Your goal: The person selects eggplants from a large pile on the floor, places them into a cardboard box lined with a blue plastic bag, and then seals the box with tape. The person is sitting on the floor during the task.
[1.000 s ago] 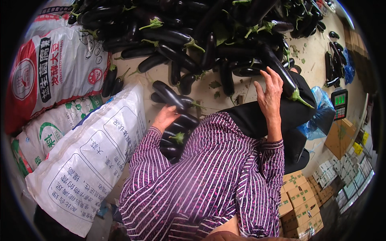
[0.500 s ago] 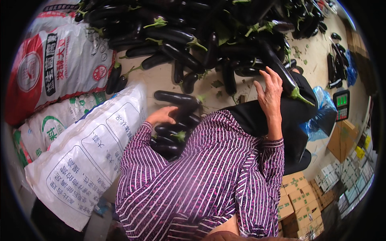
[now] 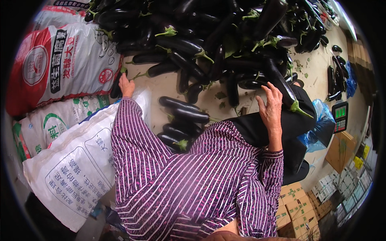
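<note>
My left hand (image 3: 127, 86) is stretched out to the far left, with its fingers closed at the stem end of a dark eggplant (image 3: 116, 88) beside the red and white sack. Part of that eggplant is hidden behind the hand. Above my black-trousered knee, my right hand (image 3: 271, 107) is open, fingers up and slightly apart, holding nothing. Close by it, a long eggplant (image 3: 278, 76) slants down from the heap, its green stem end over my leg. Between my arms, several eggplants (image 3: 189, 115) lie side by side on the floor in front of me.
A big heap of eggplants (image 3: 189, 44) spreads across the far side. Stuffed sacks (image 3: 76, 60) and a white sack (image 3: 68, 176) line the left. To the right are a blue plastic bag (image 3: 317, 128), a scale display (image 3: 340, 116) and stacked cardboard boxes (image 3: 295, 205).
My left hand has moved from the near eggplants up and left to the one by the sack. An eggplant near it now rests in the row. My right hand stays almost still.
</note>
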Demonstrator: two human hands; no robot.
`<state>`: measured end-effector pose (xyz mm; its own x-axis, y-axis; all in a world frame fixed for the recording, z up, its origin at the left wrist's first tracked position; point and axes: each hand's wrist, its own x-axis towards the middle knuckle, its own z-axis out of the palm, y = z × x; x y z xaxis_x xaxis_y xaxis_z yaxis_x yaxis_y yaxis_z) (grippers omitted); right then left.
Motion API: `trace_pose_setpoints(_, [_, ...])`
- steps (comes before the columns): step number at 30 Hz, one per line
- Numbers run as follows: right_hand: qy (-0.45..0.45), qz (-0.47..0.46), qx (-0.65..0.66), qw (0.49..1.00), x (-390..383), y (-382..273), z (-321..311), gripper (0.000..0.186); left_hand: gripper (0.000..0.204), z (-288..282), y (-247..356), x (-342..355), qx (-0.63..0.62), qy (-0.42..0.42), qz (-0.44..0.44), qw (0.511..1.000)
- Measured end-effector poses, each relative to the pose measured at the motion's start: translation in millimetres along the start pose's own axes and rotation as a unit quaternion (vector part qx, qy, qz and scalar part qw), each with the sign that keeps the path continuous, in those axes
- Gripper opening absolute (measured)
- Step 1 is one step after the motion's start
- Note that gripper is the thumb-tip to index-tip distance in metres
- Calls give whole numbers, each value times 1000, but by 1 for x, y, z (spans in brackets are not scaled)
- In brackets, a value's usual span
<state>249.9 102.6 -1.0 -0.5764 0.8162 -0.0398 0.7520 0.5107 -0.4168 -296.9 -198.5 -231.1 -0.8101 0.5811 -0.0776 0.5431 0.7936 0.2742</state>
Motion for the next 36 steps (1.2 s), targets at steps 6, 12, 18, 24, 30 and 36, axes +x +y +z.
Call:
trace_pose_setpoints(6, [33,-22,-100,994,-4,-24,-22,51,91,-3,-30,44,-55,-33,-53,997])
trace_pose_setpoints(12, [64,85,-250,962,-23,-10,-65,57,92,13,-24,63,-77,-107,-66,989])
trace_pose_setpoints(18, [224,101,-234,941,-52,15,-114,54,99,17,-60,75,32,-106,-63,992])
trace_pose_setpoints(24, [224,334,-89,911,-162,109,-146,28,90,25,-10,68,179,-112,-131,969])
trace_pose_setpoints(30, [120,410,110,897,-179,89,-130,46,91,32,-43,55,97,-171,46,979])
trace_pose_setpoints(36, [70,370,-20,926,-195,90,-124,27,69,35,-4,58,248,-213,-136,935])
